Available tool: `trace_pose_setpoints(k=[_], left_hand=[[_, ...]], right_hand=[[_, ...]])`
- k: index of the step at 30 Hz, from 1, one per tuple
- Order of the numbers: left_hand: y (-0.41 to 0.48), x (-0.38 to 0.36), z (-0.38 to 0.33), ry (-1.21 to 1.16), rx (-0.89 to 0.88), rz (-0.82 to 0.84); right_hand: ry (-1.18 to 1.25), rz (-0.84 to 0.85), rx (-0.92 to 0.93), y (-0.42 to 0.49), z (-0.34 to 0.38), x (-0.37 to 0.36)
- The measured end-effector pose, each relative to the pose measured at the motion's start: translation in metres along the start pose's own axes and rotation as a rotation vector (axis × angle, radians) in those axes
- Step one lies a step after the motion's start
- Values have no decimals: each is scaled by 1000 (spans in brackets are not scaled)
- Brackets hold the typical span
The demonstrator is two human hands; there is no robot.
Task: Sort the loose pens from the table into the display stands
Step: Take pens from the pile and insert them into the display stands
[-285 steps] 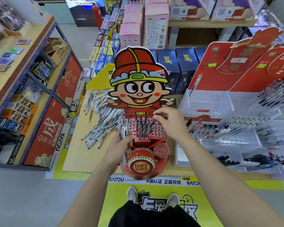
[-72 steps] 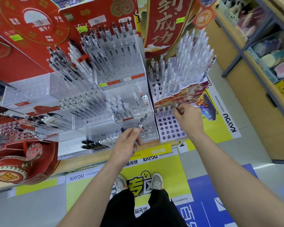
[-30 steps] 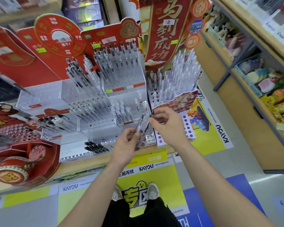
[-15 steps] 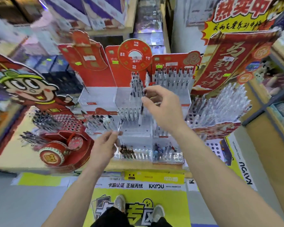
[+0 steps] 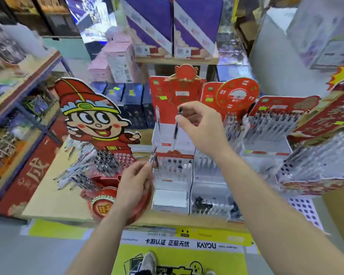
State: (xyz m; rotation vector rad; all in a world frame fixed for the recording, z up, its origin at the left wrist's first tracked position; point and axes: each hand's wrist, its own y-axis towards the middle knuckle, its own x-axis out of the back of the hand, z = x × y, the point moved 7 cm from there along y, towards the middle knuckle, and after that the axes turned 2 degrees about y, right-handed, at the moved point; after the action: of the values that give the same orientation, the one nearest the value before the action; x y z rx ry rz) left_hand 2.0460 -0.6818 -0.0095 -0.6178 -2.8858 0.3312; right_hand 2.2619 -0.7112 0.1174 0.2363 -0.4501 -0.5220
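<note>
Right hand [image 5: 204,129] is up over the display, its grip a narrow pinch of thumb and fingertips round the top end of a dark pen [image 5: 176,127]. The pen hangs nearly upright, tip down, above the upper tier of the clear stand [image 5: 172,142], not yet seated in any hole. Lower down, the left hand [image 5: 134,182] holds a second pen [image 5: 153,155] in a closed grip, point angled up, just beside the stand's front edge. It could be more than one pen; the blur makes that hard to tell.

Plenty of loose pens [image 5: 74,176] lie heaped on the desk [image 5: 52,201], left of the cartoon stand [image 5: 96,120], so the job looks far from finished.

Now the danger. That pinch sits high on the barrel, so the tip can swing and miss its hole, skating off the acrylic. A drop from there could tip the pens in the tier below. And the left hand's pen, so close to the stand, may snag its edge.
</note>
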Motion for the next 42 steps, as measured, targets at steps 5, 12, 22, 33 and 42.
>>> trace_pose_setpoints(k=[5,12,22,33,42], left_hand=[[19,71,-3,46,-37,-39],[33,150,20,8,32,-72],[51,176,53,-86,123,-140],[53,178,60,-95,177,-177],[50,177,61,-136,205,-189]], right_hand=[[-10,63,24,10,16,-79],[-28,141,-96,-2,-4,-172],[-147,213,-234,4,-72,-231],[-164,290,-218,6,-85,-251],[-213,439,-178,9,-86,-264]])
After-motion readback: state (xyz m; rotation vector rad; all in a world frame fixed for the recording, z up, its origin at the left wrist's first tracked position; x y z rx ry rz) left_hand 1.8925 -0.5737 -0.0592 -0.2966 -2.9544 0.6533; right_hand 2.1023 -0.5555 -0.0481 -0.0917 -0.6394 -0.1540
